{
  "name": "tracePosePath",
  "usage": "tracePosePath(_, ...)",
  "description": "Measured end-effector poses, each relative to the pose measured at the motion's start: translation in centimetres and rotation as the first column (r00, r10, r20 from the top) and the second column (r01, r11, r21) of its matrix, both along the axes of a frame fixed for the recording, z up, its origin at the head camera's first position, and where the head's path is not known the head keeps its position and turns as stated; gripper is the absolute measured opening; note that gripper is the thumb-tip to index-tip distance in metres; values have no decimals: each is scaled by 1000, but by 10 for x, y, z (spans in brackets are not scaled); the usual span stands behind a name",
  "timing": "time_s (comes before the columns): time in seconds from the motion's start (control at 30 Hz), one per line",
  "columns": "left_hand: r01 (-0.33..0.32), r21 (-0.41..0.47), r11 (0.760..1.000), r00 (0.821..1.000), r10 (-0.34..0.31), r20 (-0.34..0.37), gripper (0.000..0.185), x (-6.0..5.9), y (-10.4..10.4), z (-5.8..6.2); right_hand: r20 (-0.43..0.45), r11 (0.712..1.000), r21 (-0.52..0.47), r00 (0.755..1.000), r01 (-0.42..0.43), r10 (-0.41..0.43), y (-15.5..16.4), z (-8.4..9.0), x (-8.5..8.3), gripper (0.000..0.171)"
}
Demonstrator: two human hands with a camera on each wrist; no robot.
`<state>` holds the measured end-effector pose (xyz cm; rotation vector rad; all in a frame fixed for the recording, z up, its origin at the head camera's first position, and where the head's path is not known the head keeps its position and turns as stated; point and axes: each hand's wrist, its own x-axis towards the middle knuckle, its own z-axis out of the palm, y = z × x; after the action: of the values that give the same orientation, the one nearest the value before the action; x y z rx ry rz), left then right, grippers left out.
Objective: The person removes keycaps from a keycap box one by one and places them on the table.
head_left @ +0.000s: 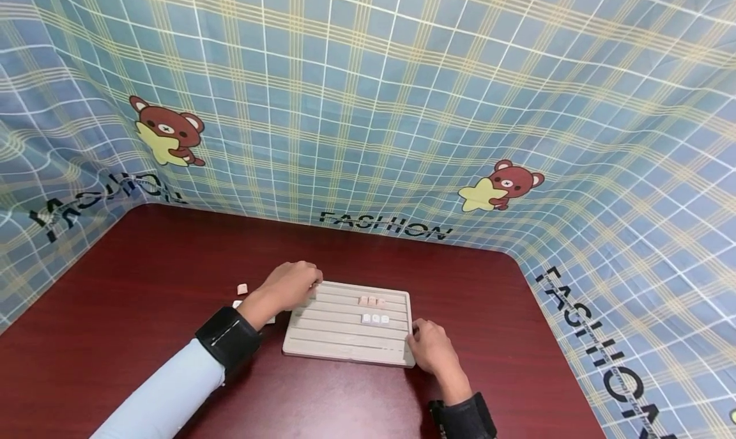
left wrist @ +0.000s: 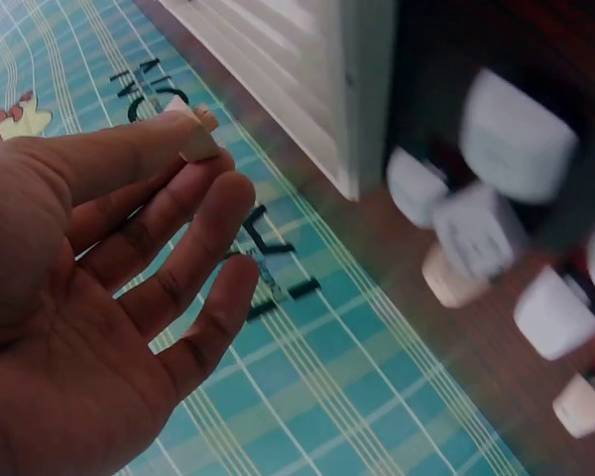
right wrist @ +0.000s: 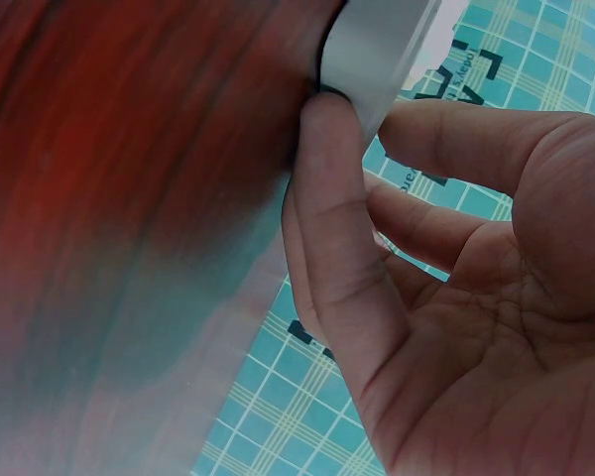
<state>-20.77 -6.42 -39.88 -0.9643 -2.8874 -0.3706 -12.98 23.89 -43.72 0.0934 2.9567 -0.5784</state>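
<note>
My left hand (head_left: 293, 285) pinches a small beige tile (left wrist: 193, 139) between thumb and forefinger, at the upper left corner of the grooved board (head_left: 333, 337) in the lower middle of the head frame. My right hand (head_left: 431, 348) grips the board's lower right corner. Loose tiles (left wrist: 496, 213) lie on the red table (head_left: 144, 285) left of the board.

Bare left hand (head_left: 293, 284) and right hand (head_left: 432, 348), no rings visible. Black wrist bands (head_left: 228, 337) on both. Pale blue sleeve (head_left: 167, 394) on the left arm.
</note>
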Motion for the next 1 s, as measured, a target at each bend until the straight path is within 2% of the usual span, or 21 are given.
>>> tracePosePath(0.23, -44, 0, 999, 999, 44, 0, 6, 2, -27, 1, -6, 1000, 4, 1000, -8, 8, 1, -1, 1, 27)
tracePosePath(0.5, -109, 0, 994, 994, 109, 3, 10, -1, -61, -3, -25, 1000, 8, 1000, -14, 14, -2, 1, 2, 27)
tracePosePath(0.87, -177, -32, 984, 983, 178, 44, 12, -8, -89, -18, -49, 1000, 2, 999, -16, 16, -1, 0, 4, 25)
tracePosePath(1.0, -183, -43, 982, 983, 184, 24, 12, -9, -94, -24, -40, 1000, 12, 999, -14, 14, -2, -1, 3, 26)
